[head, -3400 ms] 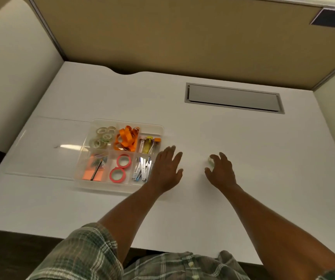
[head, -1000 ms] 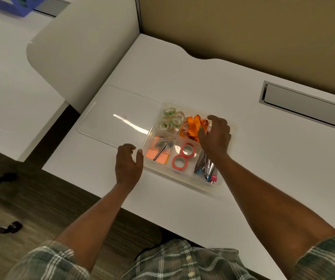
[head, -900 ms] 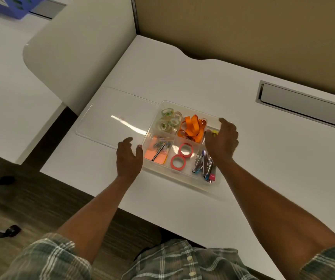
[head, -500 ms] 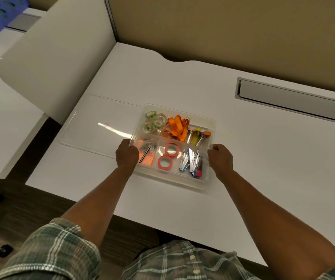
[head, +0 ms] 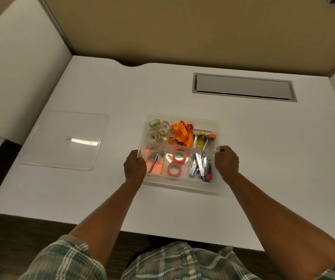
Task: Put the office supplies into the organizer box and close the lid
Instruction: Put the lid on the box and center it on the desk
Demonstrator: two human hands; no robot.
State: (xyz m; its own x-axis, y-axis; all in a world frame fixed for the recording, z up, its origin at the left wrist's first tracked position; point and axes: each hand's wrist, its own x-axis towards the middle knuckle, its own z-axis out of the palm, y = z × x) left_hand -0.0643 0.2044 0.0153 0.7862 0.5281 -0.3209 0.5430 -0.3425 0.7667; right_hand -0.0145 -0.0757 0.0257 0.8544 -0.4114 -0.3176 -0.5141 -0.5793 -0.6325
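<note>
While both hands hold it, the box point(head: 180, 185) sits near the middle of the desk point(head: 273, 158), a little toward the near edge. It is open and all six compartments are filled. Clear tapes point(head: 158, 131), orange bands point(head: 180, 133) and tubes point(head: 204, 139) lie along its far row. Notes point(head: 154, 165), red tapes point(head: 175, 163) and metal clips point(head: 199, 166) lie along the near row.

The left hand point(head: 135, 168) is curled round the left wall near the box's near-left corner. The right hand point(head: 226, 161) is curled round the right wall about midway, thumb at the rim. Whether the box is raised off the desk or only resting on it, I cannot tell.

The lid point(head: 63, 140) lies flat, well apart from the box, by the desk's left edge. A grey hatch point(head: 243, 86) is set in the desk toward the far right corner.

No supplies are visible loose on the desk, so packing looks done and only the closing seems left. The step in hand looks like squaring the box up. To do it well, keep the box level so the small pieces do not hop the dividers, and set it down flat. Nothing should stand above the rim; the bands heap highest and may need pressing down. Then one hand can steady the box while the other fetches the lid, lines up its corners and presses round the edge.
</note>
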